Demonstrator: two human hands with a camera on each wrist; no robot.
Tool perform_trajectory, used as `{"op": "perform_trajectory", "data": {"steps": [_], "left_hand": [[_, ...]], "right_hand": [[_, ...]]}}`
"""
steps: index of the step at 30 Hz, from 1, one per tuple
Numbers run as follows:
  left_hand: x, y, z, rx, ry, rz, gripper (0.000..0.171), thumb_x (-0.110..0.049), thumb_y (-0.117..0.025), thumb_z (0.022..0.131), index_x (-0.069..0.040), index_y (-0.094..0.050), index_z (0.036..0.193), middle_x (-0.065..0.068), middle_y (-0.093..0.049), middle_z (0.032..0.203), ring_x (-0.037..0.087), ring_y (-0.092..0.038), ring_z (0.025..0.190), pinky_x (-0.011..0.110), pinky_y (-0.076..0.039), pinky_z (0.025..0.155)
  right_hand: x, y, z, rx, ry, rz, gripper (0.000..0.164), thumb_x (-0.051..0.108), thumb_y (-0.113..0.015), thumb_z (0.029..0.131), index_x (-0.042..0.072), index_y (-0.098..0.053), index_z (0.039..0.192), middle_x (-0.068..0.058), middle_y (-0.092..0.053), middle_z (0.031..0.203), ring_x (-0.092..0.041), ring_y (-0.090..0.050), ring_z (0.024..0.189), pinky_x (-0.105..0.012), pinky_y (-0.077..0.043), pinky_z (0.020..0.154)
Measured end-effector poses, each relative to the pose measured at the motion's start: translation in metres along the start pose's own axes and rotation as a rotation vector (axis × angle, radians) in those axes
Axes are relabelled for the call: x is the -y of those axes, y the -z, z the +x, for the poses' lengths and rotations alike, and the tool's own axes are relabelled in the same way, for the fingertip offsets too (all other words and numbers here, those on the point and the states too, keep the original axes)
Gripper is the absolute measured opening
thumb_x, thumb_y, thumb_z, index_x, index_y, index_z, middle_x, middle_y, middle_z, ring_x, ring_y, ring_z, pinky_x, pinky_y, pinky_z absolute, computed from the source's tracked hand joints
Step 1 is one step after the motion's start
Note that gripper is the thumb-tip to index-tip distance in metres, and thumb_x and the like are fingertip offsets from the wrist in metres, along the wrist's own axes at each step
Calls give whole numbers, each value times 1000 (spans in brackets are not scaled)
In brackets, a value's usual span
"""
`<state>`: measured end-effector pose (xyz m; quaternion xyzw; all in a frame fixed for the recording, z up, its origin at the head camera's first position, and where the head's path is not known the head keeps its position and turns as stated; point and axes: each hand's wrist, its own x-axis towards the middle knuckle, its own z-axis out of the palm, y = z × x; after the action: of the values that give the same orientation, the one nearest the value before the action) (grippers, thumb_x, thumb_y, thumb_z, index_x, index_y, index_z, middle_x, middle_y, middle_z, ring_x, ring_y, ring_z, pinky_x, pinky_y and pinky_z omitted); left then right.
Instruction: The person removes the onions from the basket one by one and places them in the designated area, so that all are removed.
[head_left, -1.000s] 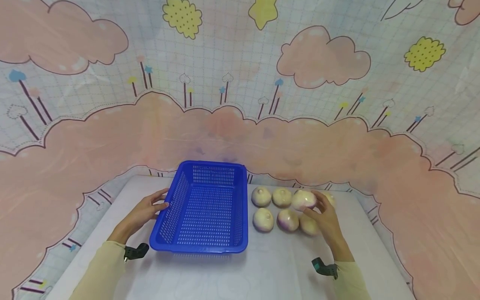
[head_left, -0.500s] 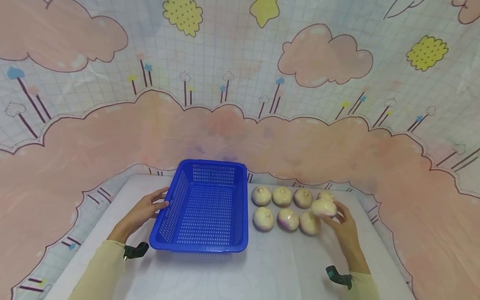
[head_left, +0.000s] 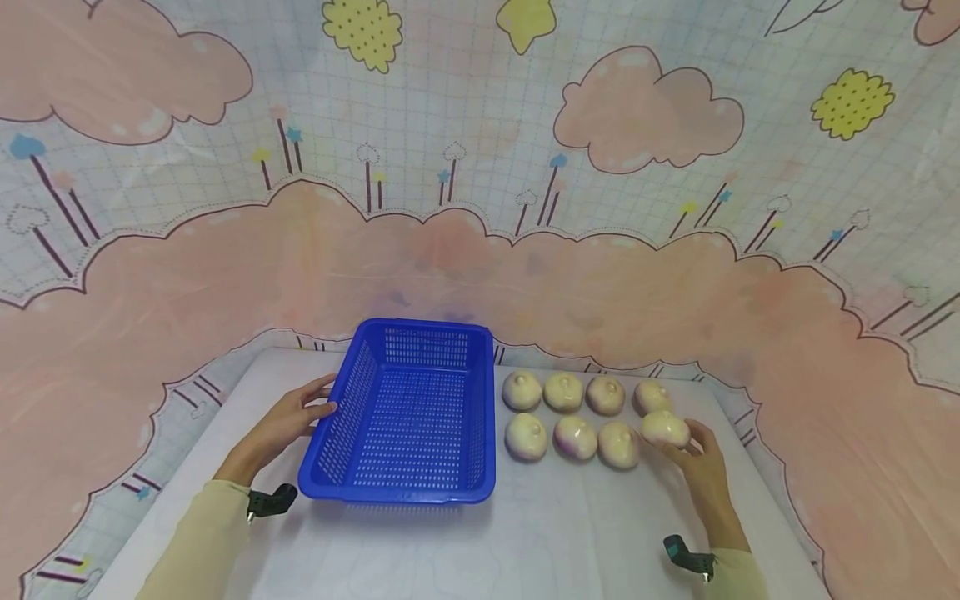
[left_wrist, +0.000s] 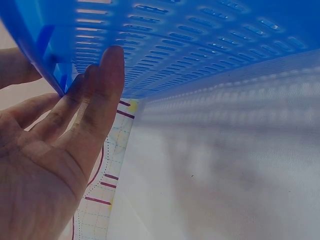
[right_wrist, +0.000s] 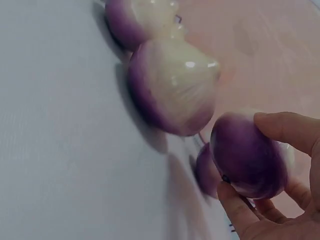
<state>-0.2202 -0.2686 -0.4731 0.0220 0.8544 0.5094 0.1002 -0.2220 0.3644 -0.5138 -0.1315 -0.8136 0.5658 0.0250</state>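
My right hand [head_left: 707,473] holds a white-and-purple turnip [head_left: 666,429] above the table, at the right end of the front row. Thumb and fingers span this turnip [right_wrist: 247,157] in the right wrist view. Seven or so is too many to list singly: several other turnips [head_left: 576,437] sit in two rows to its left and behind. A blue plastic basket [head_left: 489,433] with slotted walls stands tilted left of them. Its left rim is gripped by my left hand [head_left: 281,427]; in the left wrist view the fingers [left_wrist: 95,110] lie against the basket's outer wall.
A white table [head_left: 555,533] bears everything. Behind and around it hangs a patterned cloth [head_left: 435,267] with pink clouds. A dark wrist camera [head_left: 273,502] is on the left wrist and another camera [head_left: 688,558] on the right.
My right hand has lifted the turnip from above the back row, carried it right, then toward me beside the front row. The left hand and the basket have stayed in place.
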Motion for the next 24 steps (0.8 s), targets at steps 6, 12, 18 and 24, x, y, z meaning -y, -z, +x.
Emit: {"op": "perform_trajectory", "data": {"steps": [6, 12, 18, 24], "left_hand": [[2, 0, 0, 6, 3, -11, 68, -28, -51, 102, -10, -17, 158, 31, -36, 150, 48, -51, 128, 55, -52, 97], [2, 0, 0, 6, 0, -12, 68, -29, -51, 102, -10, -17, 158, 31, -36, 150, 47, -52, 127, 55, -52, 97], [3, 0, 1, 1, -4, -7, 68, -29, -51, 102, -9, -17, 158, 31, -36, 150, 48, -51, 127, 54, -53, 97], [1, 1, 2, 0, -15, 2, 68, -28, -51, 102, -9, -17, 158, 31, -37, 150, 48, -51, 127, 54, -53, 96]], "right_hand": [[-13, 3, 6, 30, -58, -10, 93, 34, -70, 90, 5, -11, 156, -22, -11, 163, -45, -24, 146, -56, -24, 120], [-20, 3, 11, 35, -92, -33, 94, 34, -72, 89, 3, -13, 155, -24, -10, 163, -47, -19, 147, -58, -20, 121], [-22, 3, 14, 53, -83, -29, 93, 29, -72, 89, 3, -13, 155, -24, -10, 163, -46, -20, 147, -58, -20, 120], [-22, 3, 12, 87, -84, -56, 99, 34, -71, 89, 7, -4, 158, -22, -5, 165, -46, -18, 148, -58, -19, 121]]}}
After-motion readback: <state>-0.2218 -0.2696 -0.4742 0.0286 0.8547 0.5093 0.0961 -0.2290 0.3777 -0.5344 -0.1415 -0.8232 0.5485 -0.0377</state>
